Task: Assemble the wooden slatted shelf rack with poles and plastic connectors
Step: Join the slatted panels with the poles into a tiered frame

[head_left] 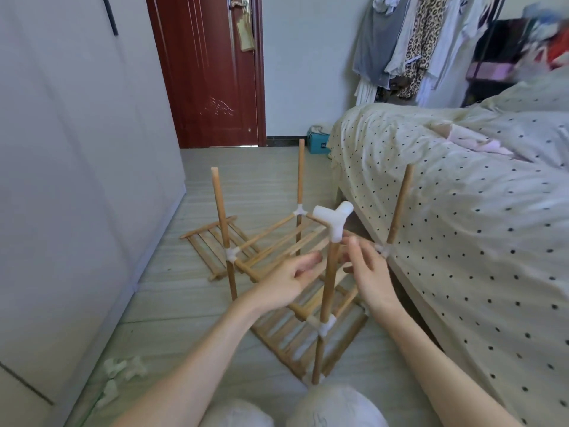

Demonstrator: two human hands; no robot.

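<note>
A partly built wooden rack [286, 238] stands on the floor with upright poles joined by white plastic connectors. The nearest pole [327, 288] carries a white three-way connector [334, 221] on its top end. My left hand [284, 280] hovers just left of that pole with fingers relaxed and straight, holding nothing. My right hand [368, 272] is just right of the pole, fingers loosely extended, thumb near the connector's base, not gripping. A slatted shelf [311, 331] sits low in the frame.
A loose slatted panel [212, 248] lies on the floor behind the rack. Spare white connectors [121, 369] lie at lower left. A bed [462, 211] with a dotted cover is close on the right, a white wardrobe [77, 180] on the left, a red door [212, 72] ahead.
</note>
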